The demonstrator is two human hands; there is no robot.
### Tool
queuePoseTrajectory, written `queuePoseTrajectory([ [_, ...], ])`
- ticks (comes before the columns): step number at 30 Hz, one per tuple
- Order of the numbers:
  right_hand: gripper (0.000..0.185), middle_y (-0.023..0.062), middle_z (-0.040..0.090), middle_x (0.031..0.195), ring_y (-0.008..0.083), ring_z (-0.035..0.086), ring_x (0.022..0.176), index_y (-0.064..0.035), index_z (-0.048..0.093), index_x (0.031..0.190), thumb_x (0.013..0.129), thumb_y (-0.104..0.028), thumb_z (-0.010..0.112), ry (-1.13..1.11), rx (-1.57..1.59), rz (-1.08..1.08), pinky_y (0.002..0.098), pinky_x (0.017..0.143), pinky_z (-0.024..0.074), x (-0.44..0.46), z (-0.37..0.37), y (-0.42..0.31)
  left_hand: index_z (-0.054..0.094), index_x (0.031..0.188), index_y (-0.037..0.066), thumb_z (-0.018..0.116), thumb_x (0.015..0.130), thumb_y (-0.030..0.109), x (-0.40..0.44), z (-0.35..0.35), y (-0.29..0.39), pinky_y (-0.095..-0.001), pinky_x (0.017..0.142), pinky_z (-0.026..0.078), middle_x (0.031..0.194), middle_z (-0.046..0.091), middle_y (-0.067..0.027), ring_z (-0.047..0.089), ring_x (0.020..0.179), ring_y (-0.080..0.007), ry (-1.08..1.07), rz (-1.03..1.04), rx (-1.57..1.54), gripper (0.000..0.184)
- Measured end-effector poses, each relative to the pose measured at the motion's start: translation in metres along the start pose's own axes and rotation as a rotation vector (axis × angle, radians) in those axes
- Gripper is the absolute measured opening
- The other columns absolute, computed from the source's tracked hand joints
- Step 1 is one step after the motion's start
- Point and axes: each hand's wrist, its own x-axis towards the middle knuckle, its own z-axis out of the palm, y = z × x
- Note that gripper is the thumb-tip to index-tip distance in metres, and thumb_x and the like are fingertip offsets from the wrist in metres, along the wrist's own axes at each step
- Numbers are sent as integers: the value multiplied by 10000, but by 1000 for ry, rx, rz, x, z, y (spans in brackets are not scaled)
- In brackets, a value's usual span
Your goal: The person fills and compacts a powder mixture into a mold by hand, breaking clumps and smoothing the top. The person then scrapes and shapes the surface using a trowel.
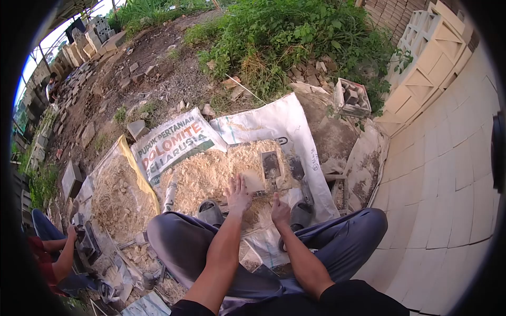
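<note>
My left hand (239,196) lies with its fingers spread over the pale crumbly material (197,181), at the near edge of a pale smooth patch. To its right, my right hand (280,210) is closed with the thumb pointing up, just below a dark rectangular tool (271,164) that rests on the material; what its fingers wrap round is too small to make out. White sacks (295,118), one with printed lettering, lie under the material. Dark sandals (211,213) are on my feet at either side of my hands.
A co-worker in a red top (47,258) sits at the lower left beside another heap of pale material (118,203). Stacked pale blocks (427,68) and a tiled surface (437,189) stand at the right. Green plants (316,42) grow ahead, near a crate (353,97).
</note>
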Motion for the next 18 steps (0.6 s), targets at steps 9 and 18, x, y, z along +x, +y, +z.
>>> queuePoseTrajectory([
  [9, 723, 320, 582, 753, 476, 580, 809, 51, 646, 787, 891, -596, 340, -46, -116, 38, 502, 734, 433, 3, 3, 11, -47, 1458, 196, 428, 820, 642, 11, -13, 4, -533, 1101, 43, 1513, -154, 16, -140, 1387, -289, -203, -57, -12, 912],
  [18, 757, 316, 597, 757, 450, 598, 806, 64, 653, 801, 864, -633, 362, -50, -90, 76, 488, 757, 434, 10, 26, 32, -76, 1448, 271, 668, 635, 623, 16, 11, -13, -555, 1014, 310, 1511, -145, 68, 271, 1298, -415, -177, -25, -112, 1157],
])
